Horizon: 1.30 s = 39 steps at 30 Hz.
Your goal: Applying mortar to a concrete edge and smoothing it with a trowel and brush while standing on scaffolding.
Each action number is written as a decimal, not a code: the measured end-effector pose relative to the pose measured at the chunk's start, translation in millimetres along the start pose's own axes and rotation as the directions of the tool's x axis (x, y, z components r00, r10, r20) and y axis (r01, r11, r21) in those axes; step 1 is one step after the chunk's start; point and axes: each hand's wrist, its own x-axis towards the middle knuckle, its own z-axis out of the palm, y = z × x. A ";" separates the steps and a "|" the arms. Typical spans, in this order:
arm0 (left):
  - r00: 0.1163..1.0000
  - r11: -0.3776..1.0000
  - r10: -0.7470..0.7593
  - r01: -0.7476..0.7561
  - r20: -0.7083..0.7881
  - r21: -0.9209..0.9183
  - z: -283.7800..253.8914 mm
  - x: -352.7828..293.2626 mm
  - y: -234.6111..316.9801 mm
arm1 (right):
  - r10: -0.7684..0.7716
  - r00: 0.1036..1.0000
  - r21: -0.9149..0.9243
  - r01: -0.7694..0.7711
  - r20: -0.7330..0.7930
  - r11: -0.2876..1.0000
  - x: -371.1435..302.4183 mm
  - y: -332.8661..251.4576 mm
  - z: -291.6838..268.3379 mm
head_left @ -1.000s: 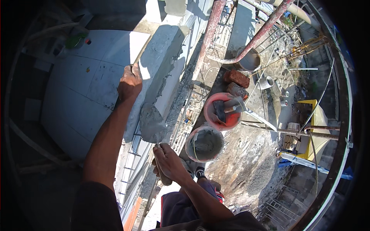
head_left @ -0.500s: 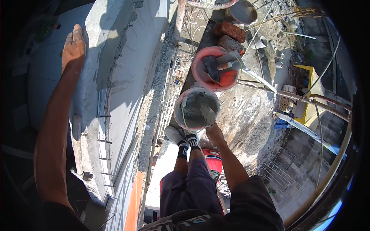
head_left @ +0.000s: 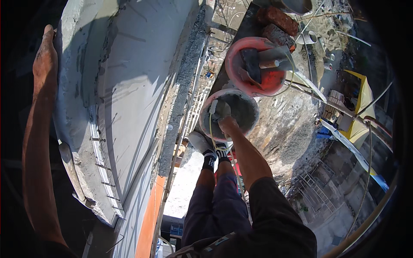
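One right hand [head_left: 228, 126] clenched on a grey metal trowel [head_left: 222, 109] has entered the round grey bucket [head_left: 256, 112], likely reaching mortar [head_left: 242, 107], the left hand [head_left: 45, 63] unclear in grip.

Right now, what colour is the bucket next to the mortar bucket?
That bucket is red, with a paler pinkish rim, seen best in the head view.

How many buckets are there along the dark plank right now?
3: the mortar bucket, nearest the feet; the red bucket beside it; one past the bricks, cut off by the top edge. More may be hidden.
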 end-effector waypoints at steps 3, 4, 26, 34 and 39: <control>1.000 0.998 -0.023 0.024 -0.017 0.053 -13.6 1.3 -5.5 | 0.394 0.919 0.979 -0.080 -0.001 0.187 -26.7 -15.3 -0.8; 1.000 0.999 -0.012 0.012 -0.014 0.037 -13.5 2.2 -4.5 | 0.397 0.918 0.978 -0.080 -0.002 0.191 -40.9 2.5 2.6; 0.983 0.853 -0.011 -0.086 -0.182 -0.515 -34.8 -12.5 -5.8 | 0.136 0.571 0.490 0.529 -0.810 0.693 -300.4 -37.3 -46.9; 0.950 0.402 -0.169 -0.176 -0.262 -0.898 -189.4 -194.7 -41.7 | -0.563 0.226 -0.359 0.573 -0.795 0.737 -342.9 -124.6 -225.3; 0.943 0.500 -0.304 0.035 -0.137 -0.865 -199.8 -347.2 -117.5 | -0.734 0.224 -0.621 0.411 -0.641 0.667 -300.0 -166.8 -277.4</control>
